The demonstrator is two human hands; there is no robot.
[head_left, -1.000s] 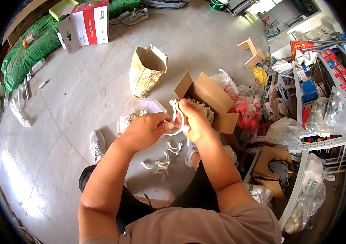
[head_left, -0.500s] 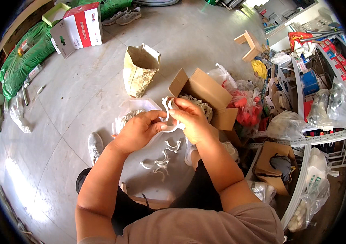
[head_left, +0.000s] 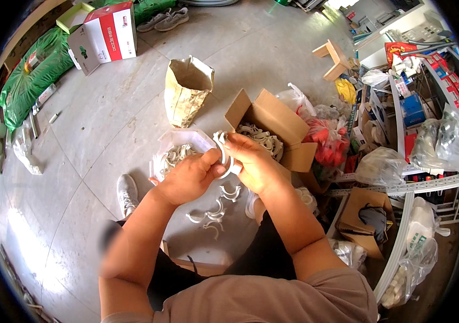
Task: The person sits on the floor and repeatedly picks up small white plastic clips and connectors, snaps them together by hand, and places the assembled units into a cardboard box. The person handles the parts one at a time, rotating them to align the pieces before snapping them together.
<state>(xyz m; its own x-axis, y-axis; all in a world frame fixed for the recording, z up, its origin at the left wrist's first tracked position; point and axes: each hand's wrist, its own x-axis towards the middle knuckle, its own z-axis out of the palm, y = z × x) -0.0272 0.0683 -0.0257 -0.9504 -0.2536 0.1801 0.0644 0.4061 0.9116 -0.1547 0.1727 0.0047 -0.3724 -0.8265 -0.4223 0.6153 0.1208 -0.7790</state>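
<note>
One white curved clip (head_left: pixel 230 164), probably light, stiff and smooth, is pinched above the floor (head_left: pixel 100 124) by the left hand (head_left: pixel 190 175) and right hand (head_left: pixel 257 162), best gripped near its ends.

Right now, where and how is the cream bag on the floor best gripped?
Pinch the cream bag by its left rim, probably from above-left: it stands upright, mouth open, floor on that side, the plastic tub close on its near side.
</note>
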